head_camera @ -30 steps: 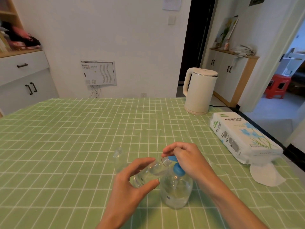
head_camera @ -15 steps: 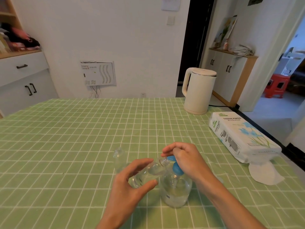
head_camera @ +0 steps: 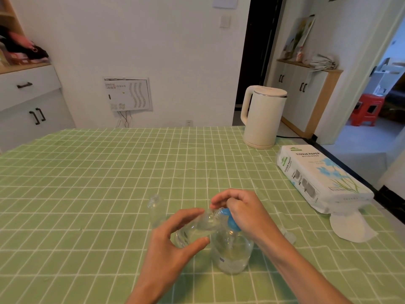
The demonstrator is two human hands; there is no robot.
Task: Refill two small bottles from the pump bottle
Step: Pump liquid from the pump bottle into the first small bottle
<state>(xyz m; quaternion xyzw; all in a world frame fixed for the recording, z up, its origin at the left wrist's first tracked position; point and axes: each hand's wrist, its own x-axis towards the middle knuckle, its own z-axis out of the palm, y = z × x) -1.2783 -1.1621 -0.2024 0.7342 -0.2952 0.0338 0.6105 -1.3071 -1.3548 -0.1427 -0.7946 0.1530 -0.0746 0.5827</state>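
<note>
My left hand (head_camera: 173, 242) held a small clear bottle (head_camera: 197, 229) between thumb and fingers, tilted with its open neck against the blue spout of the pump bottle (head_camera: 232, 253). My right hand (head_camera: 243, 213) curled over that bottle's pump head. The second small bottle (head_camera: 156, 210) stood upright, left of the pump bottle.

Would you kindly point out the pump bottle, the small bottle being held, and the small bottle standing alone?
pump bottle (head_camera: 232, 254): head view, clear body below the blue pump.
held small bottle (head_camera: 196, 229): head view, tilted clear body.
standing small bottle (head_camera: 156, 212): head view, clear body below its neck.
</note>
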